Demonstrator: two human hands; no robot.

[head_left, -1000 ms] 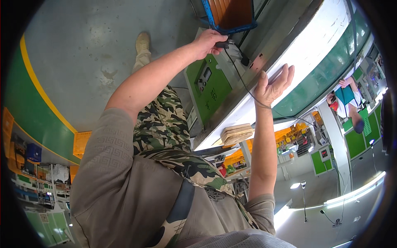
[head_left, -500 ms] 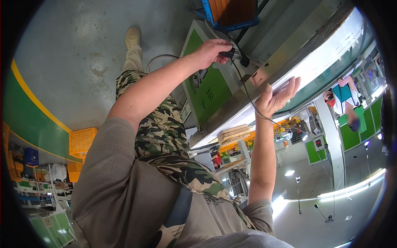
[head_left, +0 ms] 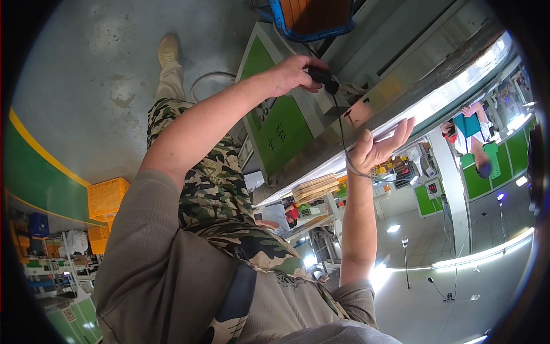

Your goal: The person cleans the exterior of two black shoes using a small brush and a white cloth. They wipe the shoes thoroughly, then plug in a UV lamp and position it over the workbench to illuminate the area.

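Note:
My left hand point(head_left: 298, 75) is closed round a black plug-like piece point(head_left: 324, 79), held beside the green-and-white panel. The fingers hide part of its shape. From it a thin dark cable point(head_left: 342, 135) hangs down and passes across my right wrist. Fingers stretched out, my right hand point(head_left: 378, 148) lies against the edge of the brightly lit white tabletop point(head_left: 432, 112) and grips nothing that I can see. Between the two hands runs the worn metal side point(head_left: 366, 109) of that table. The green panel point(head_left: 282, 135) has dark handwritten marks and several small round knobs.
A blue-framed stool with a brown slatted seat point(head_left: 315, 17) stands beyond my left hand. Stacked flat tan boards point(head_left: 315, 189) lie near my right forearm. Orange crates point(head_left: 107, 198) are at the left. Another person point(head_left: 472, 135) sits at the far right, holding something teal.
The view has shifted slightly. The black piece in my left hand has turned, and the grey part beside it no longer shows. My right hand stays at the table's edge.

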